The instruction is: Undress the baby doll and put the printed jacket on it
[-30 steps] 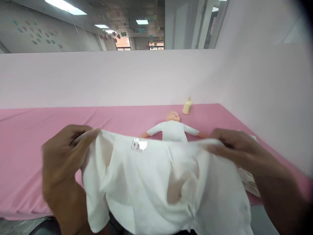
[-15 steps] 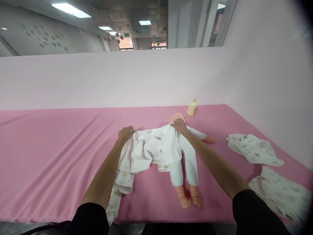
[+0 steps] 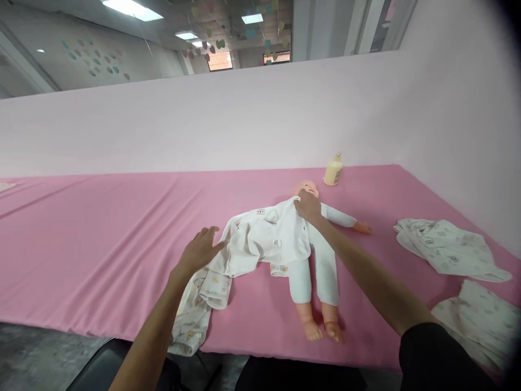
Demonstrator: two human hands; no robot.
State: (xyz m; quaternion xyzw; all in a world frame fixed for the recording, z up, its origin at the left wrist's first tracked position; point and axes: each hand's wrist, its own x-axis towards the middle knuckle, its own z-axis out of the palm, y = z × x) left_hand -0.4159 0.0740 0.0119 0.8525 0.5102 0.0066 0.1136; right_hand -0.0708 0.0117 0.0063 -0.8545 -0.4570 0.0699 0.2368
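A white baby shirt [image 3: 260, 239] with a small label lies spread partly over a baby doll [image 3: 318, 266] on the pink table cover. My right hand [image 3: 308, 206] grips the shirt's upper right corner beside the doll's head [image 3: 306, 188]. My left hand [image 3: 201, 248] has its fingers apart just off the shirt's left side, holding nothing. Below that hand lie patterned baby trousers [image 3: 189, 315], partly under the shirt and hanging to the table's front edge. The doll's one arm reaches out to the right; its torso is mostly covered.
A pale yellow pump bottle [image 3: 333, 170] stands behind the doll near the white wall [image 3: 203, 125]. Two folded patterned cloths [image 3: 451, 247] lie at the right. A black chair [image 3: 101, 364] is at the front left, below the pink cover [image 3: 101, 244].
My left hand has let go of the shirt's upper left edge and moved down and left. My right hand still grips its corner. The camera view has shifted slightly.
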